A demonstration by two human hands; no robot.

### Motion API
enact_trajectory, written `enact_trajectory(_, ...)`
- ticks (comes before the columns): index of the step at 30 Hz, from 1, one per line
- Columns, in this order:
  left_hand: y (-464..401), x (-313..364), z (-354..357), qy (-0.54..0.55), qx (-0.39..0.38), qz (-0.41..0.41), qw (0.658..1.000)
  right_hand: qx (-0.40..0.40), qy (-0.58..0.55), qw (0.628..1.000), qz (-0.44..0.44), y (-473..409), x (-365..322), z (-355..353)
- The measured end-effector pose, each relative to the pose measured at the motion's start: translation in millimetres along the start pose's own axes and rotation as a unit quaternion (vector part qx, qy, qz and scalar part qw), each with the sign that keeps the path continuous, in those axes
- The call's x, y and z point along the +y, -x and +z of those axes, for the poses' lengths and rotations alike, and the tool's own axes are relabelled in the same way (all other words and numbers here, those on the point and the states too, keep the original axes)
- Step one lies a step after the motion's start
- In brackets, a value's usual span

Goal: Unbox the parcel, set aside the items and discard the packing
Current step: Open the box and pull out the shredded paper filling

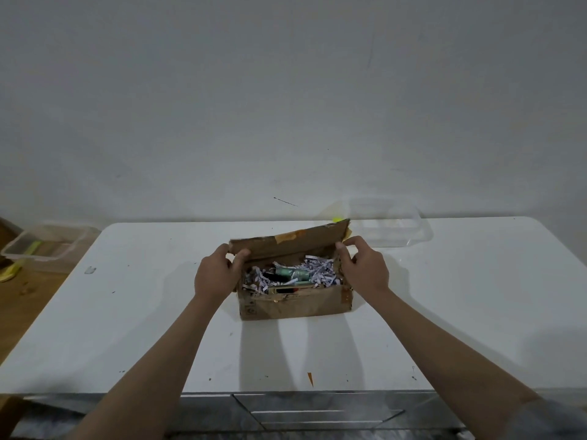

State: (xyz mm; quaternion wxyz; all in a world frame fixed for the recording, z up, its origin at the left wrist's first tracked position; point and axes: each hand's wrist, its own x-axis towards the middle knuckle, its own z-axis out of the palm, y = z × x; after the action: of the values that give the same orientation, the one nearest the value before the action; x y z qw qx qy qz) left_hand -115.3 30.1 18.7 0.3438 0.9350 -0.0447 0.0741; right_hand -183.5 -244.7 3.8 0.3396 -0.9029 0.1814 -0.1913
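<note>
A worn brown cardboard box (295, 304) stands on the white table (127, 312), its far flap (286, 241) raised. Inside lies shredded white paper (320, 273) with a green cylindrical item (292, 274) and some dark items half buried in it. My left hand (216, 274) pinches the left end of the raised flap between thumb and fingers. My right hand (365, 268) grips the flap's right end at the box corner.
A clear plastic container (390, 223) sits at the table's back right, with something yellow just behind the flap. Another clear container (44, 246) stands on the wooden floor to the left. The wall runs close behind the table.
</note>
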Motion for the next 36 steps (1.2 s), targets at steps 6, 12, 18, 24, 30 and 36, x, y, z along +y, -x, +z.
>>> enact_trajectory(6, -2, 8, 1, 0.012, 0.009, -0.059, 0.998, 0.021, -0.013, 0.997, -0.07, 8, 4, 1)
enact_trajectory(12, 6, 3, 7, 0.022, 0.038, -0.054, 0.998, -0.035, -0.078, 0.99, -0.109, 3, 7, 8)
enact_trajectory(18, 17, -4, 18, 0.129, -0.01, 0.04, 0.991, -0.062, -0.087, 0.988, -0.112, -2, 11, 11)
enact_trajectory(24, 20, -8, 18, 0.148, -0.091, 0.112, 0.978, -0.08, -0.092, 0.988, -0.099, -4, 15, 12)
enact_trajectory(30, 14, -19, 19, 0.087, -0.134, 0.127, 0.979, -0.118, -0.098, 0.986, -0.071, -4, 10, 8)
enact_trajectory(36, 9, -21, 13, 0.082, -0.192, 0.114, 0.971, -0.162, -0.095, 0.982, -0.031, -7, 18, 5)
